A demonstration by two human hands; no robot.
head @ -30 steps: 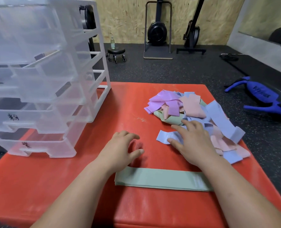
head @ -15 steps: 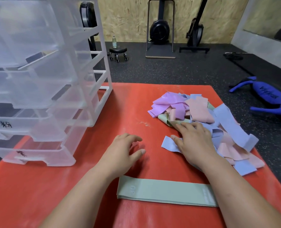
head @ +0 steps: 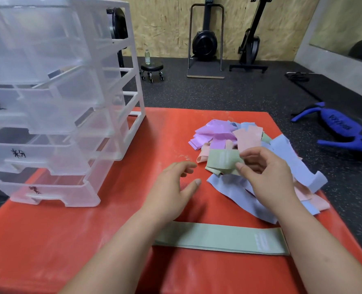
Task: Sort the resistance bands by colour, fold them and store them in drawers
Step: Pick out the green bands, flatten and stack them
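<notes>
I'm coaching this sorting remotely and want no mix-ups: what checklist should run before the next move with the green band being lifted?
1. Right hand grips the green band: ok, pinched at its edge.
2. Band free of the pile: not ok, its lower end still sits among the other bands.
3. Left hand free to help: ok, open and holding nothing.
4. Flat green band laid out to match against: ok.
5. Room on the red mat: ok.
6. Green's drawer in the drawer unit: cannot tell, labels unreadable.
</notes>
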